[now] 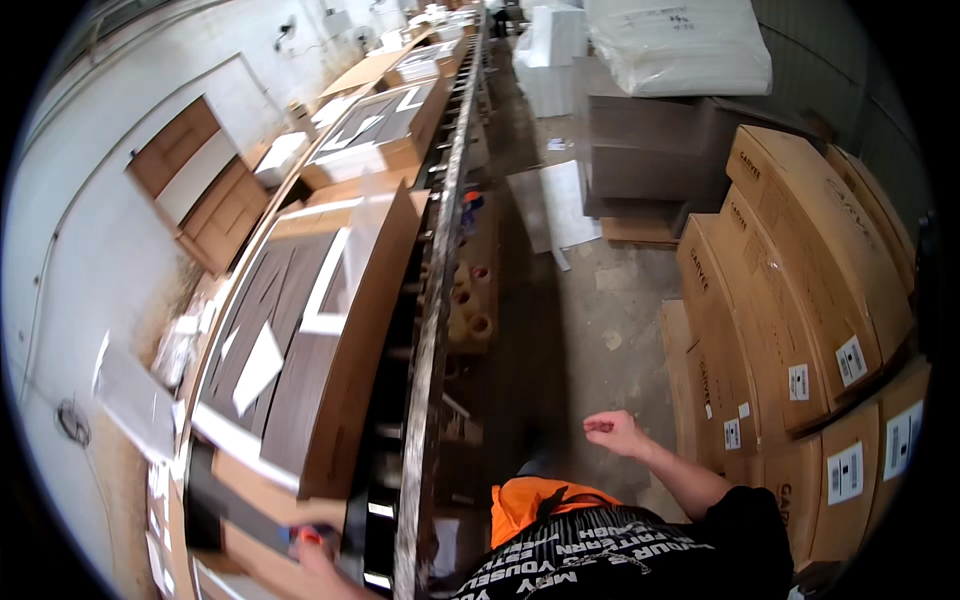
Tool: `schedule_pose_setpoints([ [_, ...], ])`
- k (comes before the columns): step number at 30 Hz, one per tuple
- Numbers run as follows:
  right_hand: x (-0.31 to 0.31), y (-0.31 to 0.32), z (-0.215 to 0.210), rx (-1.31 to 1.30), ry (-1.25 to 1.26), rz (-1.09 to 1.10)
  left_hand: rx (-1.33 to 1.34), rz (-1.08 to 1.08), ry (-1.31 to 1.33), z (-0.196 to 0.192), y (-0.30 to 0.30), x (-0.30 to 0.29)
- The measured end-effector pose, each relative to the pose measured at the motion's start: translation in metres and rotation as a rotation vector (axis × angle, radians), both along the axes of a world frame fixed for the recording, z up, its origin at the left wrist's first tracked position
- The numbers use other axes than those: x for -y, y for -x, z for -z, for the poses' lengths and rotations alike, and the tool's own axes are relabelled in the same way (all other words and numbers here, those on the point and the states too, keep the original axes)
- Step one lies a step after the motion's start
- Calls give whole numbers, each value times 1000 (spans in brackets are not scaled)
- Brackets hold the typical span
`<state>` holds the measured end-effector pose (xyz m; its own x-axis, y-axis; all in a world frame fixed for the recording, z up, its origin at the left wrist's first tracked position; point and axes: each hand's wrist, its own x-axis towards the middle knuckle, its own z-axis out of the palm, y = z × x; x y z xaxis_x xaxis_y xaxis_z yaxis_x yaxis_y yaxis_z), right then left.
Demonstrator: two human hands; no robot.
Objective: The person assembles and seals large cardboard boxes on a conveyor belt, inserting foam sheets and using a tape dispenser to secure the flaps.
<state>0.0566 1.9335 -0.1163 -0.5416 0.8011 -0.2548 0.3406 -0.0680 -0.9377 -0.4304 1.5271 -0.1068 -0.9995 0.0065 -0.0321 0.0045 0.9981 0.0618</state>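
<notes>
My left hand is low at the left, over the near end of the conveyor line. Its fingers are closed round a small blue and red tool, which looks like a tape dispenser; motion smears it. Just beyond it lies an open cardboard carton, packed with dark wood-grain panels, white foam strips and a loose white sheet. My right hand hangs over the aisle floor, fingers curled in and nothing visible in them.
A metal conveyor rail runs away from me, with another open carton farther along. Tape rolls sit on a shelf below the rail. Stacked brown cartons line the right side. Behind them stand a dark panel stack and a wrapped white bundle.
</notes>
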Motion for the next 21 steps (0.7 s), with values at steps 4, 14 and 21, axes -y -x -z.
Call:
schedule_pose_setpoints([
  [4,-109,-2,13,-1,260,230,-1158,179,48,-109,-17,-141],
  [14,-418,76,40,-52,139,381,-221,1350,-1004,-172,-54,-703],
  [21,-652,145,61,-118,84,428,283,1467,-542,-142,-34,-895],
])
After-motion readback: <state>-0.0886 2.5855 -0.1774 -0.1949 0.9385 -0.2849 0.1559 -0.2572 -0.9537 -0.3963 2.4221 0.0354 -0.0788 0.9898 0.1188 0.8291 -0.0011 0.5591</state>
